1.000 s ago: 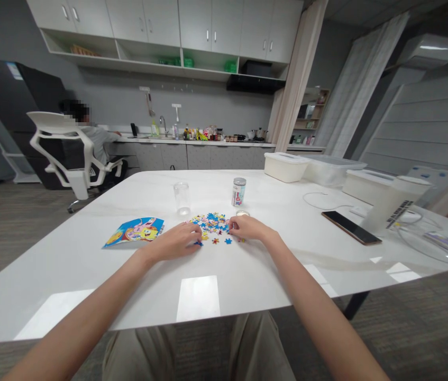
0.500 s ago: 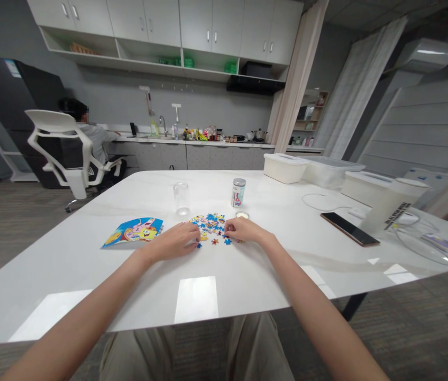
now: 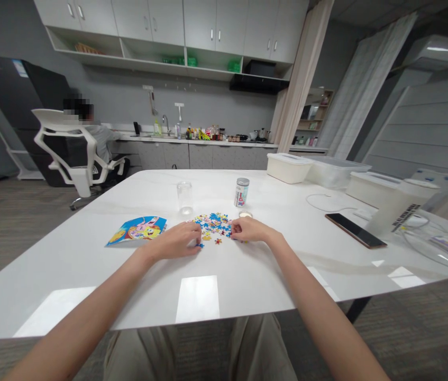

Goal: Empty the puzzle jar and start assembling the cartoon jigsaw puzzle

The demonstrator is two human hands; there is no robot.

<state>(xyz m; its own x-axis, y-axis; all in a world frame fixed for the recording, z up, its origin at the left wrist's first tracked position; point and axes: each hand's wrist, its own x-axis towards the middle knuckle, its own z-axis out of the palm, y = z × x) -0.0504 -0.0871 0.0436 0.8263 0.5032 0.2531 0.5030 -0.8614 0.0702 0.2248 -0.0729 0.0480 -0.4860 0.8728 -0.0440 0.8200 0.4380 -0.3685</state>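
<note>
A pile of small colourful puzzle pieces (image 3: 216, 223) lies on the white table (image 3: 144, 291). At its left edge rests my left hand (image 3: 182, 241), fingers curled, with a blue piece (image 3: 201, 245) at the fingertips. On the pile's right side, my right hand (image 3: 247, 230) has its fingers pinched at the pieces; what it holds is too small to name. A cartoon picture sheet (image 3: 138, 229) lies left of my left hand. Behind the pile stand a clear jar (image 3: 184, 198) and a printed can (image 3: 241, 192). A small round lid (image 3: 245, 214) is just behind my right hand.
Plastic boxes (image 3: 289, 168) stand at the back right. Nearer are a phone (image 3: 355, 230), a white cable and a pale container (image 3: 400, 211). A person (image 3: 100, 140) sits in a white chair beyond the table's left side, by the kitchen counter.
The view has shifted slightly, moving the scene to the right. A blue piece near my right fingertips no longer shows apart from the hand. Both hands stay at the pile.
</note>
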